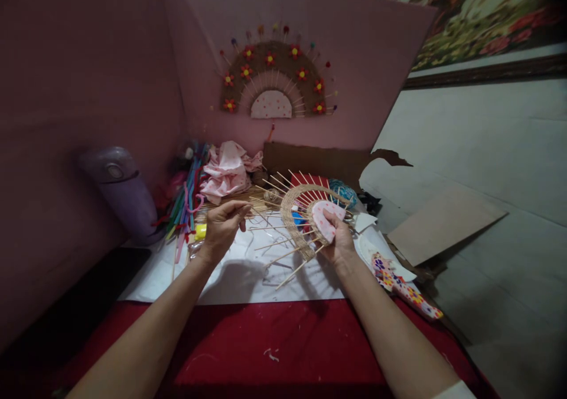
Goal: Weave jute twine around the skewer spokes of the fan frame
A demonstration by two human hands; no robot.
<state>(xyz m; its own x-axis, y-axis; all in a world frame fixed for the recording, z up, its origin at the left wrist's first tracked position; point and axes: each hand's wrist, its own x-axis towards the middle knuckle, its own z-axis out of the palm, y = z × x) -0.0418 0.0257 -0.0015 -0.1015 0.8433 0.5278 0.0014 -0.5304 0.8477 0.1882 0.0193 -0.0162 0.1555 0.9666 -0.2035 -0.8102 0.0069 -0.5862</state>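
My right hand (340,242) grips a half-round fan piece by its pale pink dotted centre (323,220), thumb on top. Thin wooden sticks (271,245) spread outward from that centre, and a band of brown twine (290,213) is woven across them in an arc. To the left of the sticks, my left hand (225,224) is closed in a pinch. From its fingertips a thin strand of twine (261,214) seems to run toward the woven band. Both hands are raised over a white sheet (234,289).
A finished fan with red flowers (270,59) hangs on the pink board behind. Pink dotted cloth (228,168), coloured pipe cleaners (188,201) and a purple bottle (121,192) stand left. Brown cardboard (310,162) and blue yarn (342,192) lie behind; a flower-patterned object (407,286) lies right.
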